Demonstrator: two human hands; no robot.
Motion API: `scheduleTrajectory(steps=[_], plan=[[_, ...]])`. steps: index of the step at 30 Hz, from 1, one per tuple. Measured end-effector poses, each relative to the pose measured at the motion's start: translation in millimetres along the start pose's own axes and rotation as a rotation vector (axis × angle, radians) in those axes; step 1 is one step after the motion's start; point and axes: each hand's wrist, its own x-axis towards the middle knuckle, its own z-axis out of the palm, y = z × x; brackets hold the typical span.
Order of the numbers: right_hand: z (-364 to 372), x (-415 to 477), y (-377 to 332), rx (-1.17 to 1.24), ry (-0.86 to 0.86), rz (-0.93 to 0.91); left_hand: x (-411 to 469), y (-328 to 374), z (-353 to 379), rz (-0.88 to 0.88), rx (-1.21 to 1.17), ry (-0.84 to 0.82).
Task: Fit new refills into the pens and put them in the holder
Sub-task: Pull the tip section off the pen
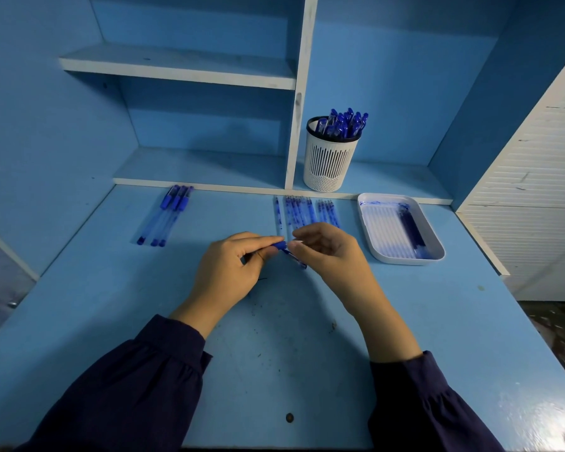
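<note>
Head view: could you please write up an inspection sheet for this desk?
Surface: blue desk, dark specks.
Job's things: holder with stored pens on the ledge; three loose pens at left; refills in a row; tray with dark refills at right.
Clutter: nothing seen.
Hands: left hand grips the held pen; right hand pinches it.
Cables: nothing seen.
Surroundings: shelves, white slatted panel.

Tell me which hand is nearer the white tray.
Right. The right hand sits just left of the white tray, with a short gap of desk between them. The left hand lies farther left, beyond the right hand; both hold a blue pen between them.
</note>
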Motion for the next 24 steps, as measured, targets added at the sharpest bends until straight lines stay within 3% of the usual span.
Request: scheduleTrajectory(steps=[9, 20, 24], plan=[[-2, -1, -2, -0.075, 0.014, -0.020, 0, 0, 1, -0.008, -0.008, -0.001], [-13, 0, -3, 0.165, 0.122, 0.060, 0, -3, -1, -0.058, 0.017, 0.046], [-14, 1, 2, 0.088, 0.144, 0.088, 1, -3, -2, -0.092, 0.031, 0.095]])
